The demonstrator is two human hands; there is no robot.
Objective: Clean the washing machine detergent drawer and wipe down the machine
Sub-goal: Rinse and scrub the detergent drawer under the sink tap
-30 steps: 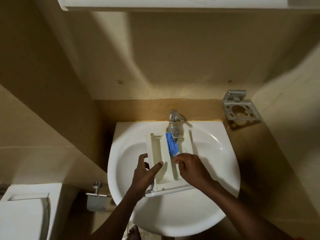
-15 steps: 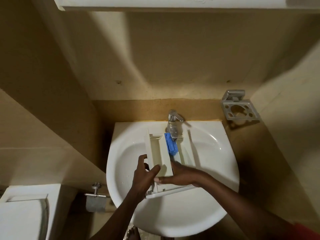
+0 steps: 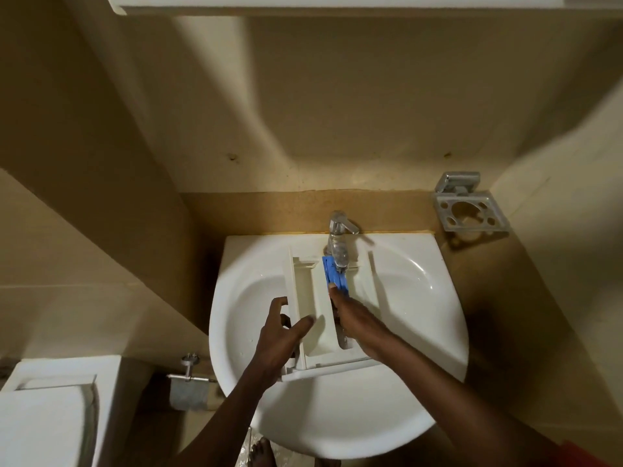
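Steadying with the left grip (image 3: 279, 332), thumb inside and fingers outside one wall of the detergent drawer (image 3: 308, 291), lying in the sink (image 3: 421, 298). Beyond, rubbing with the unclenched right grip (image 3: 357, 318), fingers straight toward the blue insert (image 3: 328, 267), parked under the tap (image 3: 338, 230), presumably for rinsing.

Beige walls (image 3: 337, 112) are enclosing a small bathroom corner, with light falling from above and casting slanted shadows. A white basin (image 3: 371, 416) is sitting beneath a chrome tap (image 3: 341, 226), a metal wall holder (image 3: 470, 210) is hanging to its right, and a white cistern (image 3: 50, 409) is standing at lower left.
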